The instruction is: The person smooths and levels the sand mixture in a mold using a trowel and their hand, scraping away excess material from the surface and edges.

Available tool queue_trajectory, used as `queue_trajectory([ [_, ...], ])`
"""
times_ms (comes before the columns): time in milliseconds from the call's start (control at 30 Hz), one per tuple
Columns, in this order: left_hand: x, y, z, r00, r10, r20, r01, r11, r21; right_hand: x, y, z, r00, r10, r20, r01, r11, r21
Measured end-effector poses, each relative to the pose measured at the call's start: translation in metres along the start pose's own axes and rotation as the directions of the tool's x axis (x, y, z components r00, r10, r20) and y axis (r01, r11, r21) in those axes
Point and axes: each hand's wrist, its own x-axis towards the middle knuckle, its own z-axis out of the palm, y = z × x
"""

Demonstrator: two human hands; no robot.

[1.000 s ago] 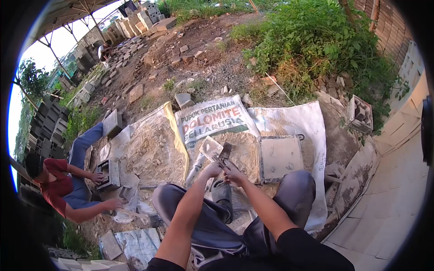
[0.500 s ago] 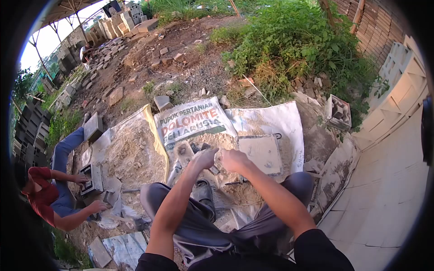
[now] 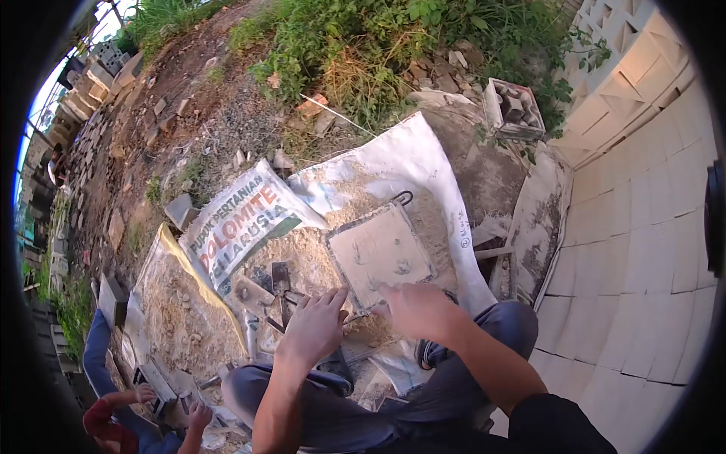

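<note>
A square tray-like mould [image 3: 378,253], filled level with pale sandy material and rimmed in dark metal, lies on a sandy white sack with a loop handle at its far corner. My left hand [image 3: 311,327] is beside its near-left corner, fingers stretched forward and holding nothing visible. Over the near edge is my right hand [image 3: 423,312], its index finger extended at the pale surface; its other fingers are partly hidden. A dark flat-bladed tool [image 3: 280,277] and a dusty block-like piece [image 3: 253,293] lie left of the mould.
A printed dolomite sack [image 3: 246,219] and a heap of sandy material [image 3: 181,303] are on the left. A co-worker's hands [image 3: 198,416] are at lower left. A box of rubble [image 3: 514,107] stands at far right, near stacked pale blocks [image 3: 612,257].
The view has swung right and down. My hands, earlier close together left of the mould, are now apart at its near edge, with the right one over it.
</note>
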Motion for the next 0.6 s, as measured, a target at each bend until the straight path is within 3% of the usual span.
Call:
queue_trajectory([
  [67,0.015,-0.007,0.000,0.998,-0.025,0.052,0.025,1.000,-0.016,0.013,0.003,0.000,0.956,0.003,-0.293,0.016,0.998,0.061],
  [100,0.028,-0.011,0.000,0.995,-0.064,0.078,0.066,0.998,-0.023,0.021,0.008,0.002,0.960,0.024,-0.280,-0.002,0.997,0.077],
  [167,0.057,-0.017,0.003,0.995,-0.072,0.073,0.071,0.997,0.018,0.033,0.018,0.005,0.933,0.167,-0.318,-0.184,0.983,-0.024],
  [233,0.079,-0.019,0.009,0.997,-0.056,0.045,0.054,0.997,0.049,0.037,0.022,0.000,0.939,0.251,-0.235,-0.245,0.968,0.056],
  [400,0.103,-0.001,0.019,0.969,-0.028,0.245,0.035,0.999,-0.026,0.026,0.029,-0.019,0.882,0.465,0.074,-0.471,0.865,0.172],
  [500,0.103,0.014,0.021,0.923,-0.049,0.381,0.093,0.991,-0.097,0.009,0.032,-0.006,0.823,0.538,0.185,-0.568,0.777,0.272],
  [600,0.099,0.026,0.019,0.877,-0.131,0.462,0.164,0.986,-0.032,-0.003,0.031,0.017,0.769,0.604,0.208,-0.636,0.688,0.351],
])
